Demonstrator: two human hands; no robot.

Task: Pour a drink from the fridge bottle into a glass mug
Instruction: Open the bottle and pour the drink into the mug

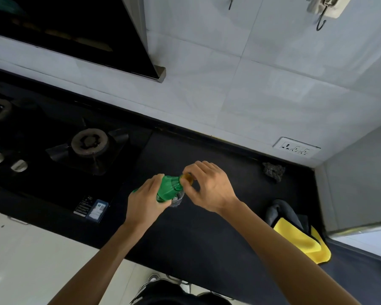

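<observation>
Hands meet above the black counter [207,227]. The left hand [144,201] grips the green bottle [169,188] round its body, holding it tilted. The right hand [209,188] pinches its yellow cap [188,178]. A glass mug [178,200] shows just beneath the bottle, partly hidden. A yellow cloth [299,241] lies right of the bottle, a gas burner [89,142] farther left, and a wall socket [296,148] beyond.

The left hand [144,202] covers the lower body of the green bottle [171,187], and the right hand [209,188] hides most of its cap [188,178]. Behind the bottle only a sliver of the glass mug [179,200] shows. Near the counter's back edge sits a dark lump [273,171] that cannot be identified. The print on the stove stickers [97,209] is too small to read.
</observation>
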